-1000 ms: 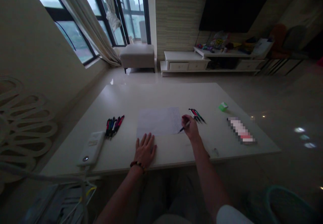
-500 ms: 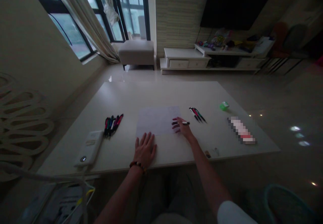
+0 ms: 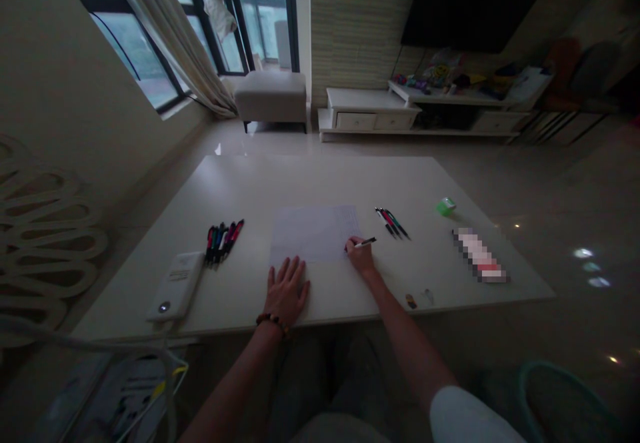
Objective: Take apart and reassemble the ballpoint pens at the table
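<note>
A sheet of paper lies on the white table, with rows of faint marks along its right side. My left hand rests flat with fingers spread, its fingertips at the paper's lower left edge. At the paper's lower right, my right hand is closed around a pen in a writing grip. The pen slants up to the right; its tip is hidden by the fingers. Several pens lie side by side to the right of the paper.
More pens lie grouped at the left, beside a white box-like device with a cable. To the right are a small green item and a pixelated object. Small bits lie by the front edge.
My right hand has turned and closed its fingers, bringing the pen from lying level across the fingers into a tilted writing grip. My left hand stays in place.
</note>
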The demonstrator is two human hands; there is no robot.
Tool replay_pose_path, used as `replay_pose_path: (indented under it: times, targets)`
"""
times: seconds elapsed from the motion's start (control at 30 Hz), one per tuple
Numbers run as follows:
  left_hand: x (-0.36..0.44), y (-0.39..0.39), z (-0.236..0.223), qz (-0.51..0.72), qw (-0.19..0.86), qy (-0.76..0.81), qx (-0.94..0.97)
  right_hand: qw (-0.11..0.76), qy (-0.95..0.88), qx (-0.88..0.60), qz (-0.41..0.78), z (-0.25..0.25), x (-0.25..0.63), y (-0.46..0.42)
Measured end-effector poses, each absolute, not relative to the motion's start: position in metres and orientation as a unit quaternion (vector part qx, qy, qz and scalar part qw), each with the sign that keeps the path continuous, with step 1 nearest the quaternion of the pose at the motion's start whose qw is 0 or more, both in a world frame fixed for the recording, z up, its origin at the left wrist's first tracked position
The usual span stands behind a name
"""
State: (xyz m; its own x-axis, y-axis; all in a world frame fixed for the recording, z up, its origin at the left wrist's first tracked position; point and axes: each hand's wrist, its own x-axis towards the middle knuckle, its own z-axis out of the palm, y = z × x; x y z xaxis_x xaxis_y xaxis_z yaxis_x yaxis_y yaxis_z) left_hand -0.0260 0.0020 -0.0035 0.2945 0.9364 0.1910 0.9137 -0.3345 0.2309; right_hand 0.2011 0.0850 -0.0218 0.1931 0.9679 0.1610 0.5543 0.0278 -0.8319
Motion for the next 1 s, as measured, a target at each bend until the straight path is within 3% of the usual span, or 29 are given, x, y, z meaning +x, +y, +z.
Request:
replay_pose_path:
  times: [0.3,0.53,0.63,0.8,1.0]
  targets:
    - [-0.025,0.002,-0.001,0.139,0.032,0.578,0.804,0.416,-0.572,-0.658,0.258,-0.025,0.199,0.086]
    - [-0.024,0.001,0.001,0.126,0.018,0.581,0.804,0.539,-0.47,-0.615,0.333,-0.016,0.207,0.078]
    - [-0.025,0.001,0.001,0.128,0.018,0.578,0.806,0.547,-0.454,-0.629,0.315,-0.013,0.215,0.07]
    - [-0.026,0.002,0.0,0.132,0.022,0.578,0.805,0.456,-0.545,-0.652,0.264,-0.005,0.249,0.073]
    - [-0.028,0.003,-0.003,0.135,0.021,0.573,0.808,0.27,-0.624,-0.728,0.091,0.002,0.29,0.103]
